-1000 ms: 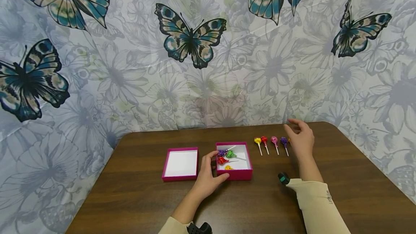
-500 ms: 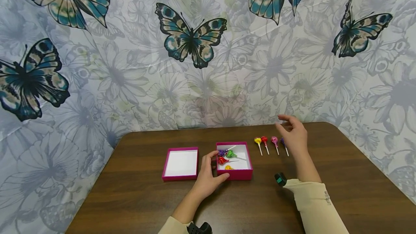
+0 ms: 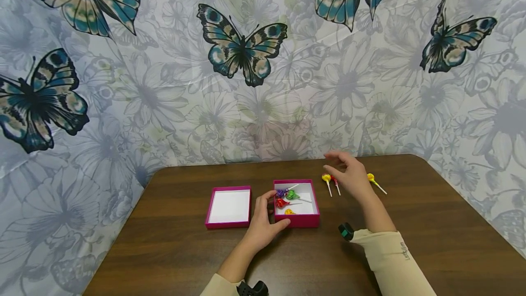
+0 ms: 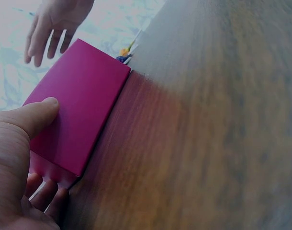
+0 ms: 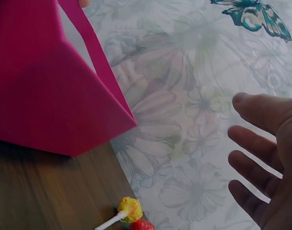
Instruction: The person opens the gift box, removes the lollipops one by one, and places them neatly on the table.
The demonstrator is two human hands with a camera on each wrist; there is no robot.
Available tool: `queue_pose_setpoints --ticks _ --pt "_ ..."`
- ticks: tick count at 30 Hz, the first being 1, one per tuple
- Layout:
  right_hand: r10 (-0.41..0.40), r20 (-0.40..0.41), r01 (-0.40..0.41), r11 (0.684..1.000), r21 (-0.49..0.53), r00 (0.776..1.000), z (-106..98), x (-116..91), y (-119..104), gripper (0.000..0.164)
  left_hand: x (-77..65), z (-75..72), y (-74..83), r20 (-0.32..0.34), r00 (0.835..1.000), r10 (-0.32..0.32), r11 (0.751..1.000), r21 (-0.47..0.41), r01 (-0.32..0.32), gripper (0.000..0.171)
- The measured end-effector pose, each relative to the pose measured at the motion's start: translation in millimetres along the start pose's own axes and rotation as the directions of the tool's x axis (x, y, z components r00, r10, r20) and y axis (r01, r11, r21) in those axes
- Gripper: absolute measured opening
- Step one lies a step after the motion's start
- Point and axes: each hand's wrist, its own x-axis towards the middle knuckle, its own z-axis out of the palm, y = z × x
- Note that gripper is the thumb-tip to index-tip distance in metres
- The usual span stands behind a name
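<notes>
My left hand [image 3: 263, 227] grips the near left corner of a magenta box [image 3: 304, 221], thumb on its front wall and fingers around its side. Inside lie a purple lollipop [image 3: 281, 193], a green lollipop [image 3: 291, 195], a red one [image 3: 281, 203] and a yellow one [image 3: 289, 212]. My right hand [image 3: 351, 179] hovers over the row of lollipops right of the box, its fingers apart and holding nothing in the right wrist view. A yellow lollipop [image 3: 326, 178] and a red lollipop [image 3: 334, 181] show left of it; another yellow lollipop [image 3: 371, 177] lies to its right. The pink and purple ones are hidden behind this hand.
The box's white-lined lid [image 3: 228, 207] lies left of the box on the brown wooden table [image 3: 172, 250]. Behind the table's far edge hangs a butterfly-patterned cloth [image 3: 263, 118].
My right hand has moved left along the lollipop row, uncovering the yellow one at the right end and covering the pink and purple ones. My left hand has stayed on the box.
</notes>
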Motion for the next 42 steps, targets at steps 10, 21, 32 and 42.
queue_pose_setpoints --ticks 10,21,32,42 --pt "0.012 0.222 -0.012 1.0 -0.004 0.975 12.8 -2.5 -9.0 0.032 0.0 -0.1 -0.3 0.006 1.0 -0.008 1.0 0.003 0.008 0.082" --pt "-0.121 0.374 0.104 0.992 0.066 0.919 35.3 -5.5 -7.8 0.025 1.3 -0.1 -0.3 0.012 1.0 0.002 1.0 -0.001 -0.002 0.083" --pt "-0.174 0.466 0.149 0.985 0.091 0.868 50.0 -11.1 -18.9 0.021 2.0 -0.2 -1.5 0.019 1.0 -0.004 1.0 -0.002 0.004 0.084" --pt "-0.22 0.518 0.243 0.97 0.025 0.827 65.6 -16.3 -22.1 0.016 1.1 -0.9 -1.4 0.017 1.0 0.005 1.0 0.0 -0.005 0.084"
